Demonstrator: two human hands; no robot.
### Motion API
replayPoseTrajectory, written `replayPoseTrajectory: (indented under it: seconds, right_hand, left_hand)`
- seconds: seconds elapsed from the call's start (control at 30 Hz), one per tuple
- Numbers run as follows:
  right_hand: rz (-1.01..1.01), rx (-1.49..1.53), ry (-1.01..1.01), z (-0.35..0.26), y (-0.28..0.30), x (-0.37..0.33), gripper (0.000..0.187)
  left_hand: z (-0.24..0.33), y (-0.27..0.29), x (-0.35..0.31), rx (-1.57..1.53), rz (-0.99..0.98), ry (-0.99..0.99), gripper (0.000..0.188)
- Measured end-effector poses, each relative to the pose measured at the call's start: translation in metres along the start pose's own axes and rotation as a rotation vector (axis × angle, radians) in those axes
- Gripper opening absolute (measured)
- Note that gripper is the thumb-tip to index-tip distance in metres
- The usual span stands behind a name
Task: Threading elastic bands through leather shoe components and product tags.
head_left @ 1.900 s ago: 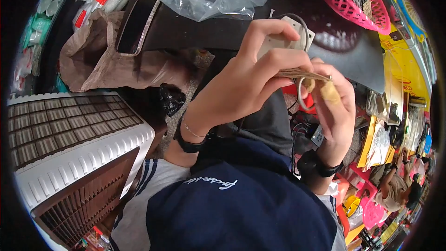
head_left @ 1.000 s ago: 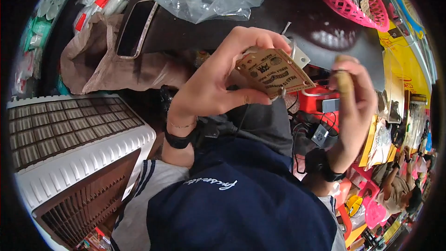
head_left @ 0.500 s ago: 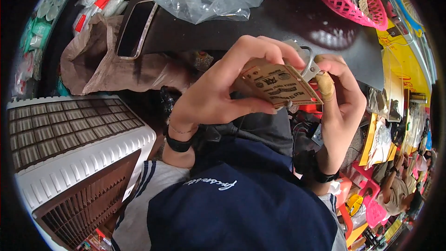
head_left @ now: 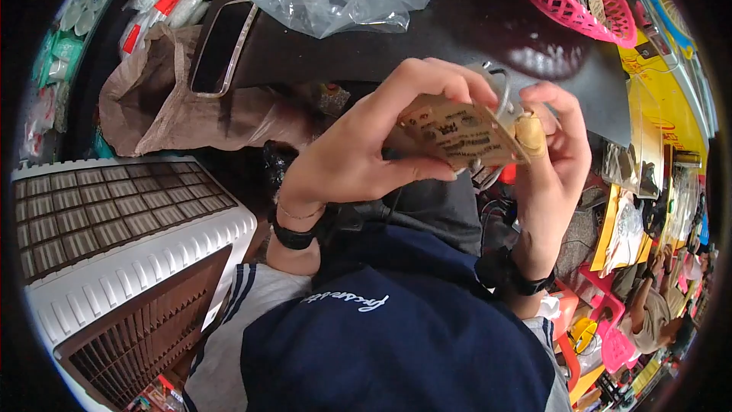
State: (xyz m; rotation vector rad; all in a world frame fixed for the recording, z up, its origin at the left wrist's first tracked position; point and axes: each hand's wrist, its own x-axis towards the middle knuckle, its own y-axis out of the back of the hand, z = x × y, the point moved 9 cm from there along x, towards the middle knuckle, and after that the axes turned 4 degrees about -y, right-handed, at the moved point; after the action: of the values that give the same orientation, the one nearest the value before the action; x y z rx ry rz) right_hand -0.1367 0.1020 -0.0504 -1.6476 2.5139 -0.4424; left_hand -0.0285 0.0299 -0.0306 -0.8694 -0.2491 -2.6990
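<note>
My left hand holds a stiff tan card with dark printing, fingers over its far edge and thumb under its near edge. The card is tilted above my lap. A grey wire loop rises behind its far right corner. My right hand is curled at the card's right end. Its thumb, wrapped in tan tape, lies against that end, with the index finger raised apart from it. What the other curled fingers grip is hidden. A small metal piece shows at the card's near edge.
The dark table bears a clear plastic bag, a phone at the left and a pink basket of grey wires at the far right. Brown cloth hangs at the left, above a white air cooler.
My right index finger has lifted away from the thumb and the wire loop's end. The card has tipped slightly, and less of the loop shows. My left hand keeps its grip.
</note>
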Motion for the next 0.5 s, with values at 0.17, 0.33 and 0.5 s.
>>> replayPoseTrajectory:
  seconds: [0.17,0.33,0.5]
  right_hand:
    - [0.093,-0.350,0.171,-0.020,-0.002,-0.006,0.022]
    - [0.216,-0.514,0.125,-0.015,0.002,-0.004,0.019]
    - [0.170,-0.672,-0.028,0.000,0.006,0.003,0.014]
  left_hand:
    - [-0.003,0.005,-0.001,0.034,0.051,0.023,0.055]
    - [-0.004,0.002,0.000,0.135,0.014,0.008,0.051]
    - [-0.008,-0.005,-0.003,0.210,-0.033,0.049,0.048]
